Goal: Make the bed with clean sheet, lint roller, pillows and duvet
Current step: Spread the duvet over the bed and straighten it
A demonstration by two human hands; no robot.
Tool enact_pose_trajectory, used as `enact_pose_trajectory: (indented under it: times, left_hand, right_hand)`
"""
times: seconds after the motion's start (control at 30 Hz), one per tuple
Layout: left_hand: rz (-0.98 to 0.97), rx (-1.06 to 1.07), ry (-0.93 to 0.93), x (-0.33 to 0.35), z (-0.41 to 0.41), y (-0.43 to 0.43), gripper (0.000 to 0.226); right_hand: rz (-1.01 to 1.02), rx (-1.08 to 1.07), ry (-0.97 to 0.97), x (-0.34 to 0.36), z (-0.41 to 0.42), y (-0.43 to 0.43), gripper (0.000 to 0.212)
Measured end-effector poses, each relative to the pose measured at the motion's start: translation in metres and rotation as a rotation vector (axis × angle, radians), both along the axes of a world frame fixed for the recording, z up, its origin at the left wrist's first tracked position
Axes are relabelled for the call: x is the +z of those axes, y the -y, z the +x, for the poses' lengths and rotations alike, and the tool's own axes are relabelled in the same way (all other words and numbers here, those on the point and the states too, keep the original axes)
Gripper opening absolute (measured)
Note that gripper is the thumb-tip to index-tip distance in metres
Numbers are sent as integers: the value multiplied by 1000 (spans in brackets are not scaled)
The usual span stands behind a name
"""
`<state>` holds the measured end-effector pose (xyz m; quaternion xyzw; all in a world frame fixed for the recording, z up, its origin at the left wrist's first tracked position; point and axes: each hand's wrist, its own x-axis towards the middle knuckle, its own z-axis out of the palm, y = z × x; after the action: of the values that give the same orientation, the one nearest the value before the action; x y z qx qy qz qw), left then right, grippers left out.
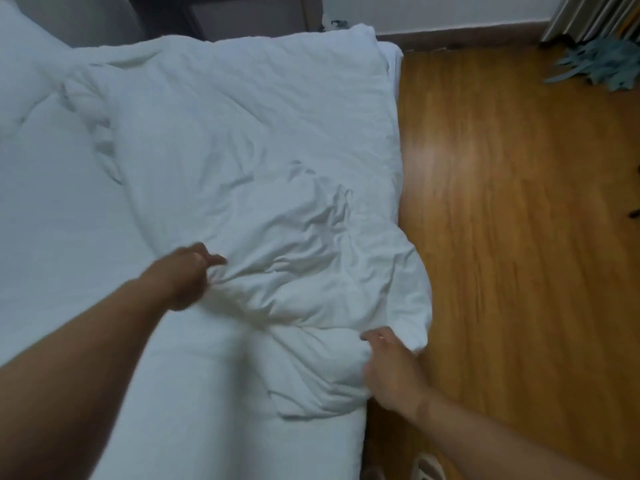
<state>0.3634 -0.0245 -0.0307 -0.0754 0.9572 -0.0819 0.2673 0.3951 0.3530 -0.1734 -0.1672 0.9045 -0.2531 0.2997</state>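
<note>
White duvet [242,150] in grip of left hand [188,275] and right hand [391,368]; wooden floor [519,237], teal mop [602,64] beyond.

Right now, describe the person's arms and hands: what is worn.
Both forearms are bare to the frame's edge, no sleeves in view. The left hand and right hand wear no gloves. No watch or ring shows, though blur could hide a thin one.
</note>
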Motion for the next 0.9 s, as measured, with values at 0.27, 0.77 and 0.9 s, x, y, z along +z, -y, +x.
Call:
enact_pose_trajectory:
  times: [0.27,0.77,0.9]
  left_hand:
    - [161,33,276,-90,87,-24,59]
    - [311,-669,-419,-243,112,24,40]
    - [408,-800,-158,-234,177,0,23]
  right_hand:
    - [123,155,207,-15,56,124,99]
    - [276,-71,-128,-121,160,136,5]
    - [319,-296,267,-96,241,104,63]
